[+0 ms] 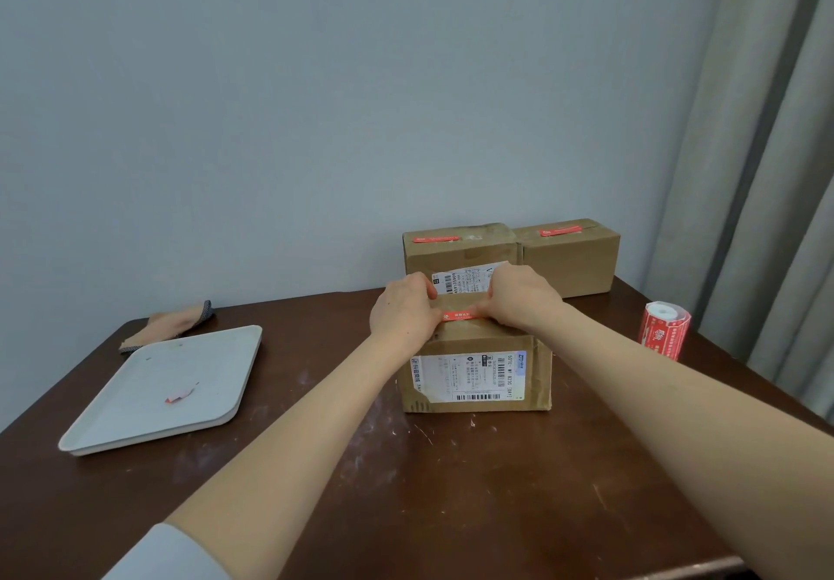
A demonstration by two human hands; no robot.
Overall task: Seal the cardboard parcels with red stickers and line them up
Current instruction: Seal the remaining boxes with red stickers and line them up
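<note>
A cardboard parcel [478, 381] with a white shipping label on its front stands in the middle of the brown table. A red sticker [460, 316] lies across its top seam. My left hand [401, 313] presses the sticker's left end and my right hand [519, 297] presses its right end, fingers curled on the parcel's top. Behind it, two more parcels stand side by side by the wall: one [460, 252] and another [571, 256], each with a red sticker on top. A roll of red stickers [663, 329] stands to the right.
A white tray [135, 417] with a scrap of red backing paper [180, 394] lies at the left. A folded cloth [173, 322] sits behind it. A grey curtain [767, 173] hangs at the right. The table's front edge [677, 568] is close to me.
</note>
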